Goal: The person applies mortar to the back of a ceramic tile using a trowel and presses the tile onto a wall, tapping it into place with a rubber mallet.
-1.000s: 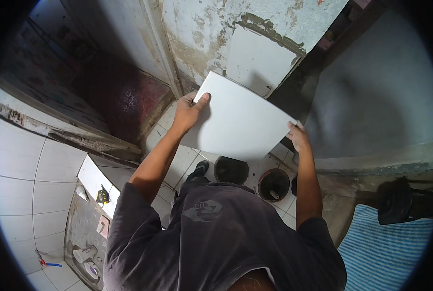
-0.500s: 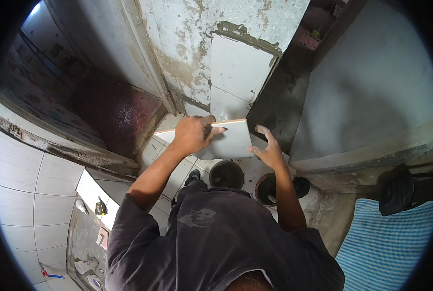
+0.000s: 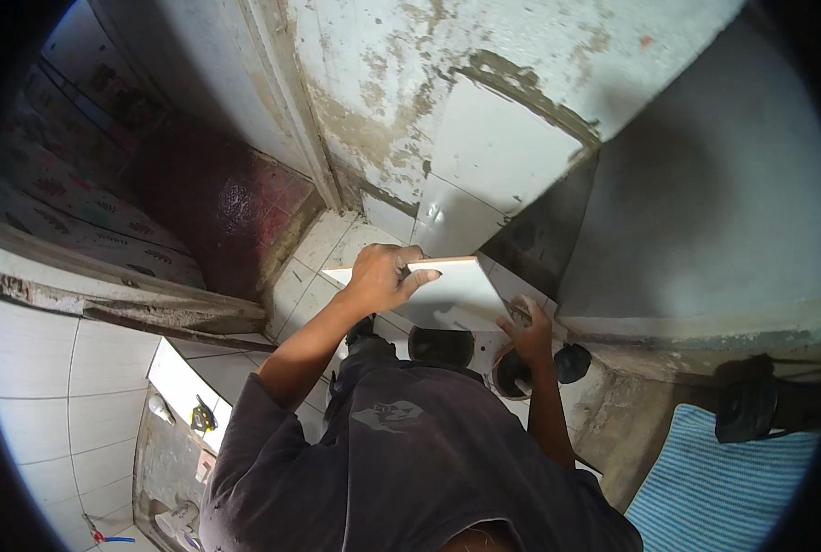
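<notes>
Wall (image 3: 447, 83) of patchy plaster fills the view ahead of you, two pale tiles already set low on it. White tile (image 3: 452, 294) lies nearly flat just below those, held between your hands. Your left hand (image 3: 381, 276) wraps its far-left edge, fingers curled over the top; your right hand (image 3: 525, 333) grips its near-right corner

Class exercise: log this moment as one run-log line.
left hand: grips white tile top edge | right hand: on lower corner | tile near wall tiles

White square tile (image 3: 452, 293), held flat
</notes>
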Available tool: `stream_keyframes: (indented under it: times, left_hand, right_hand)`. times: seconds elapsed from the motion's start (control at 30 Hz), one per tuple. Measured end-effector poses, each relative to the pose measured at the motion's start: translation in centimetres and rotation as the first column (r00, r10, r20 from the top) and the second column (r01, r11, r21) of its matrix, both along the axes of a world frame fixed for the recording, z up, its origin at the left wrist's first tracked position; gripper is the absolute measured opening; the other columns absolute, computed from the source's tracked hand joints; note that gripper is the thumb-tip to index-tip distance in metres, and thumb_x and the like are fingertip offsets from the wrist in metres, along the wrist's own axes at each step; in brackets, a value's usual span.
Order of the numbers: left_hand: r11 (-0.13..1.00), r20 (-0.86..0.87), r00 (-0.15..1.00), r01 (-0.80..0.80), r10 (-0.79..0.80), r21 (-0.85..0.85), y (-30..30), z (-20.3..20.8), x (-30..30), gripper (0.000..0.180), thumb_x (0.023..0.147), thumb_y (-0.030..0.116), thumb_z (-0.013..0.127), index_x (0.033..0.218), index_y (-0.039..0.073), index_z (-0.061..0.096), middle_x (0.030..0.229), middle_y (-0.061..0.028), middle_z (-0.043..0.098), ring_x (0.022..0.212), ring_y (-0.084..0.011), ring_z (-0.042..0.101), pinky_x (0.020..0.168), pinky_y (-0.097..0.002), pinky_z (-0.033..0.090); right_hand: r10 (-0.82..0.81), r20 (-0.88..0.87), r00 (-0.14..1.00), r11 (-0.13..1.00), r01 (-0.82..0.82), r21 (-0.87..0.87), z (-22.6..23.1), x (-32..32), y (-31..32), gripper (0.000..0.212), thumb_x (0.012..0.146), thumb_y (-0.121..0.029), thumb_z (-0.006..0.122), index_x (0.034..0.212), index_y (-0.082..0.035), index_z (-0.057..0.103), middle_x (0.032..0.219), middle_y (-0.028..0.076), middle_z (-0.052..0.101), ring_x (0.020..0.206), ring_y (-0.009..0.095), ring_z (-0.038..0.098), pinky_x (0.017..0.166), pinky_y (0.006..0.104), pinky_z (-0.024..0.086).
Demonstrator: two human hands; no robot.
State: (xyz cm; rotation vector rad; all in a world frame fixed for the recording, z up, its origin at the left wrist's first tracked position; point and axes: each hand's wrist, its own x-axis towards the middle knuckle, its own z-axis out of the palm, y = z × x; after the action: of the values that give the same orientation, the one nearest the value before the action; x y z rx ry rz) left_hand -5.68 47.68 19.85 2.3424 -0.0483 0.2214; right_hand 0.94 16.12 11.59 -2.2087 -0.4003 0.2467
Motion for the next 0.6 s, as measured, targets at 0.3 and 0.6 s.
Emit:
stream_keyframes:
  times: [0.3,0.6]
  left_hand:
    - [0.991,-0.017,0.999,-0.035,0.033,-0.129,15.5,-1.5,3.4,0.036,0.079,0.042,0.070,0.076,0.006,0.064,0.065,-0.0128,0.062,0.065,-0.0338,0.062,0.061,-0.0421,0.047]
    - [0.985,0.082,0.993,0.065,-0.079,0.158,23.4,0.6,4.9,0.028,0.077,0.035,0.071,0.070,0.009,0.062,0.062,-0.0096,0.059,0.061,-0.0298,0.060,0.057,-0.0413,0.045]
  right_hand:
    - [0.106,-0.061,0.992,0.992,-0.101,0.072,-0.8,5.8,11.8,0.071,0.067,-0.023,0.082,0.127,-0.002,0.051,0.119,0.015,0.059,0.115,0.028,0.055,0.097,0.0403,0.042]
    - [0.392,-0.004,0.920,0.915,-0.389,0.111,2.5,9.1,24.7,0.078,0.058,-0.034,0.085,0.123,-0.004,0.054,0.119,0.014,0.060,0.116,0.027,0.055,0.099,0.0374,0.040]
